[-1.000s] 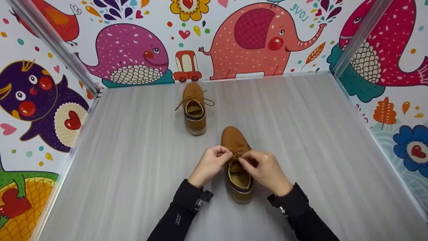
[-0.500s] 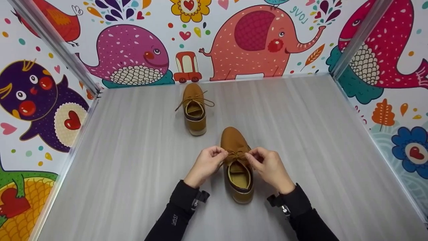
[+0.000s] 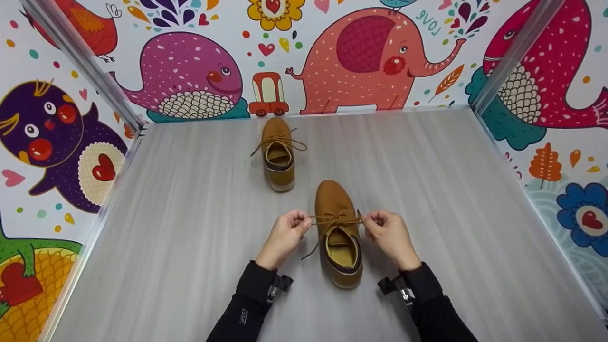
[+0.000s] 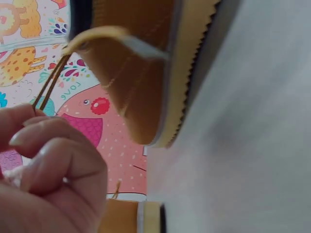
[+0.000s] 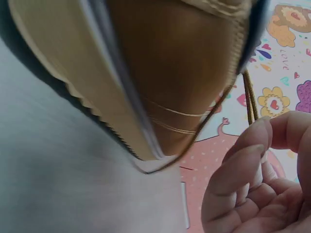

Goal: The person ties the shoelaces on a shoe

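Observation:
A brown lace-up shoe (image 3: 332, 197) stands on the floor between my hands, toe pointing away. Its shoelace (image 3: 338, 220) is crossed into a bow over the tongue. On the left side, my left hand (image 3: 286, 237) pinches one loop of the lace, drawn taut, also visible as a doubled strand (image 4: 51, 85) in the left wrist view. My right hand (image 3: 392, 240) pinches the opposite loop, a doubled strand (image 5: 250, 97) in the right wrist view. One loose lace end hangs down the shoe's left side; another trails along its right side.
A matching brown shoe (image 3: 280, 173) with a tied bow stands farther off to the left, near the back wall. Printed wall panels (image 3: 361, 61) with cartoon animals enclose the grey wood-look floor (image 3: 190, 228) at the back and both sides.
My hands have moved apart, from close together over the knot to either side of the shoe. The loops have drawn out sideways, and the left lace end now hangs in view. The farther shoe stays put.

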A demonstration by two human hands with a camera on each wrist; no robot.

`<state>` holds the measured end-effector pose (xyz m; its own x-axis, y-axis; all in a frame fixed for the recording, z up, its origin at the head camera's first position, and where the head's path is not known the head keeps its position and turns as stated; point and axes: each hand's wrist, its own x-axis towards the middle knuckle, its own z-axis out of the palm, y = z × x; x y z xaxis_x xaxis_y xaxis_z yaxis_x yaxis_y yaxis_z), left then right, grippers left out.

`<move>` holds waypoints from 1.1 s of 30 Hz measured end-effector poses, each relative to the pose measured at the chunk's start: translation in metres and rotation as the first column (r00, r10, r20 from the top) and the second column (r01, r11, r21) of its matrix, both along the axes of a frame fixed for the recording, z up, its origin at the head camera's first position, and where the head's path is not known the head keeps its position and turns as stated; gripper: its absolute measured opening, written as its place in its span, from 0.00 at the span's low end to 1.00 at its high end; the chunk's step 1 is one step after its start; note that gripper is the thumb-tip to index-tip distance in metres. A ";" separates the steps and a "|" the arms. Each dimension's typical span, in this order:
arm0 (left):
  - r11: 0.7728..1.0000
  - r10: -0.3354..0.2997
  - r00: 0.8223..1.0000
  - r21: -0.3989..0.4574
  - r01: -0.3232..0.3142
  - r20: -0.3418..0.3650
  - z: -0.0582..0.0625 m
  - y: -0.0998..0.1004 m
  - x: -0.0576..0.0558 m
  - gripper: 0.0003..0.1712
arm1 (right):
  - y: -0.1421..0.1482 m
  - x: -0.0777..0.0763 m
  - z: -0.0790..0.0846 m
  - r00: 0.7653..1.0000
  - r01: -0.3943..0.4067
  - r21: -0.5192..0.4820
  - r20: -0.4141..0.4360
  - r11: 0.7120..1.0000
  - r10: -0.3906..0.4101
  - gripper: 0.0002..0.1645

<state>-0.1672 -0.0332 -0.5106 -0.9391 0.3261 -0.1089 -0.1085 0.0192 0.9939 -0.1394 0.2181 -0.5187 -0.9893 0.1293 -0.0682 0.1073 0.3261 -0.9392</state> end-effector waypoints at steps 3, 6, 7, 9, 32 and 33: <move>1.000 -0.018 1.000 -0.022 0.019 0.014 0.001 -0.001 -0.002 0.06 | 0.000 0.000 -0.002 0.999 -0.033 0.004 0.021 0.999 0.033 0.10; 0.993 -0.031 1.000 -0.116 0.031 -0.002 0.004 0.002 -0.006 0.13 | 0.002 0.000 0.000 0.997 -0.070 0.009 0.018 0.997 0.070 0.13; 0.986 -0.034 0.999 -0.163 0.032 -0.014 0.004 0.003 -0.009 0.16 | 0.002 0.000 0.001 0.997 -0.081 0.012 0.016 0.997 0.081 0.14; 0.966 -0.047 0.997 -0.258 0.032 -0.052 0.005 0.005 -0.013 0.21 | 0.002 -0.001 0.002 0.995 -0.101 0.021 0.007 0.995 0.101 0.16; 0.896 0.054 0.929 -0.393 -0.207 -0.366 -0.003 -0.004 -0.007 0.15 | 0.008 0.007 0.001 0.998 -0.061 0.133 -0.023 0.989 0.064 0.12; 0.894 0.057 0.931 -0.396 -0.209 -0.361 -0.005 -0.005 -0.006 0.15 | 0.007 0.008 -0.001 0.998 -0.057 0.148 -0.025 0.987 0.061 0.11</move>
